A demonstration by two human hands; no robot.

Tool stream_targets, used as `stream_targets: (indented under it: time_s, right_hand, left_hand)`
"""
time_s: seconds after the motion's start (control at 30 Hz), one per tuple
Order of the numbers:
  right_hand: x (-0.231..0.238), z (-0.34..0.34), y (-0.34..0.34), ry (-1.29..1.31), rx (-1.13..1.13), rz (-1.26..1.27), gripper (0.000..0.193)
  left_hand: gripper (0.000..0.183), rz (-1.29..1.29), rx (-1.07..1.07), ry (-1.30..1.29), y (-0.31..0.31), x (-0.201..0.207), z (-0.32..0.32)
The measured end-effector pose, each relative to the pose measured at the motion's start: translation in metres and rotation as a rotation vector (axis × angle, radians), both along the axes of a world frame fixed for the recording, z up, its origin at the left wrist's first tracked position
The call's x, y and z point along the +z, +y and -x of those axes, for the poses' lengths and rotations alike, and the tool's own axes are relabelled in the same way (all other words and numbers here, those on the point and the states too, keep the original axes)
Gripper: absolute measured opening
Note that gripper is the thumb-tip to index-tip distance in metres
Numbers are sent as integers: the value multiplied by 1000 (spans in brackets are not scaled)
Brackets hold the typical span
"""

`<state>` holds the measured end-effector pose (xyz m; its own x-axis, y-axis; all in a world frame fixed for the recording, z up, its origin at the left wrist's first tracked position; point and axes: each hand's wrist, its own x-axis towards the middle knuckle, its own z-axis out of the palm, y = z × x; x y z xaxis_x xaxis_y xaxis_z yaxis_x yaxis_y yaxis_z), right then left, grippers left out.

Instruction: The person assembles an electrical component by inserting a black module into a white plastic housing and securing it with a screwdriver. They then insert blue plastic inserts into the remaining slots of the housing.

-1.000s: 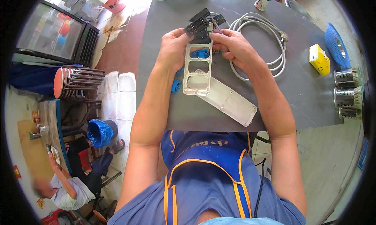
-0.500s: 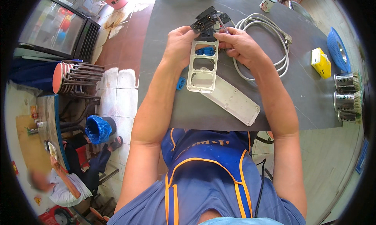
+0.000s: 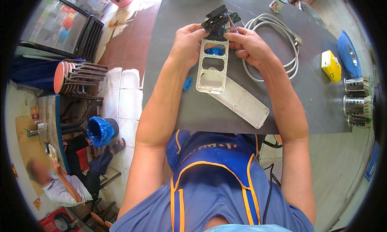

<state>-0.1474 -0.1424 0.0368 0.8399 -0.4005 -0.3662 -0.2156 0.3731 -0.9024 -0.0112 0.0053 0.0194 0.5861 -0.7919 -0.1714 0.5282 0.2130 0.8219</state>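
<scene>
- Black socket assembly [image 3: 216, 23]: held in both hands over the surface [image 3: 322, 113], toward its far side, at the upper end of the housing.
- Left hand [image 3: 189, 42]: thumb and fingers pinching the assembly's left side.
- Right hand [image 3: 253, 47]: nearly closed, fingertips about a slim rod [image 3: 232, 24] of unclear kind, thumb by the assembly's lower edge.
- White housing [image 3: 213, 70]: narrow open frame, three rectangular openings visible below the assembly; no parts seated in these.
- Blue parts: one [image 3: 188, 84] left of the housing; another seen through its upper opening.
- White cover [image 3: 245, 102]: long shallow plate, lying aslant, partly beneath the housing.
- Grey cable [image 3: 278, 24]: loosely coiled right of the assembly, plug [image 3: 297, 40] at the coil's right side.
- White cup [image 3: 278, 3]: upright near the far edge; contents cannot be told.
- Yellow box [image 3: 331, 66]: right side of the surface; contents unclear.
- Blue basket [image 3: 345, 46]: oval, perforated, tilted; something pale and shiny within.
- Metal cylinders [image 3: 354, 103]: three, perforated, in a row at the right edge, pale slender pieces bunched at their ends.
- Dark bin [image 3: 114, 127]: on the floor, lined with a blue bag [image 3: 100, 132].
- Glass-door cabinet [image 3: 50, 30]: red and blue objects inside, blurred.
</scene>
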Motion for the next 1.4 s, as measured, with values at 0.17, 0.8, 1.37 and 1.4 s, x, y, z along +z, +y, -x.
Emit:
stream_targets:
  time_s: [0.17, 0.8, 1.37, 1.4]
  right_hand:
    - [-2, -2, 0, -5, -27, 6, 18]
    - [-3, -1, -2, -27, -28, -48, 18]
    - [-5, 17, 2, -67, -48, 59, 16]
    - [-4, 18, 3, -69, -49, 77, 16]
  left_hand:
    - [10, 22, -12, 21, 1, 2, 0]
    - [17, 22, -19, 96, -1, 0, 1]
    - [20, 55, -12, 87, -2, -2, -2]
    - [20, 53, -10, 88, -2, -2, -3]
